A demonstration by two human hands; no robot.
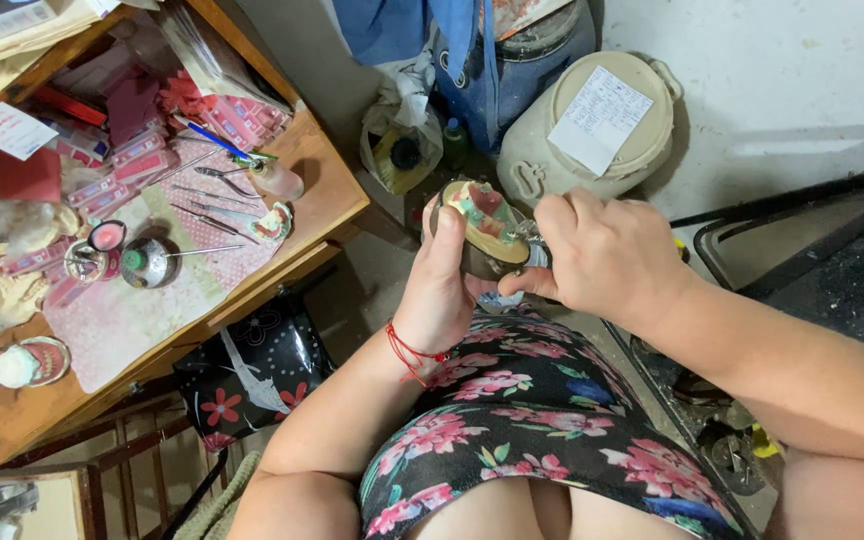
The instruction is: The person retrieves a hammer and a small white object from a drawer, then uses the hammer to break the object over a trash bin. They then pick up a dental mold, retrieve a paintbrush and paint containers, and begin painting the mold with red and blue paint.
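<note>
Flowery cloth [512, 420] in black, pink and blue covers the person's lap, closest to the camera. Just past the flowery cloth, the left hand [442, 285] is wrapped around a dark round mould [487, 235] and holds it up from below, with the thumb resting on its edge. A red string band [410, 352] goes round that wrist. Inside the mould sits a tooth model [482, 212] that is pink, cream and a bit green. The right hand [602, 255] is to the right of the mould, touching it, with its fingers curled tight around a small shiny metal tool [532, 245] pressed against the mould's side. Left of the mould stands a wooden bench [327, 175]. On the bench, a pink dotted mat [127, 310] lies with thin metal picks [207, 205] on it, a second small tooth model [274, 222], a little round metal pot [147, 262] and a small dish of pink stuff [107, 236]. A black bag with flowers [247, 375] hangs under the bench edge, lower left of the mould. Beyond the mould, on the floor, stands a big cream pot [592, 130] with a white paper note [600, 118] on its lid. Blue cloth [422, 30] hangs just left of that pot, further back from the mould.
</note>
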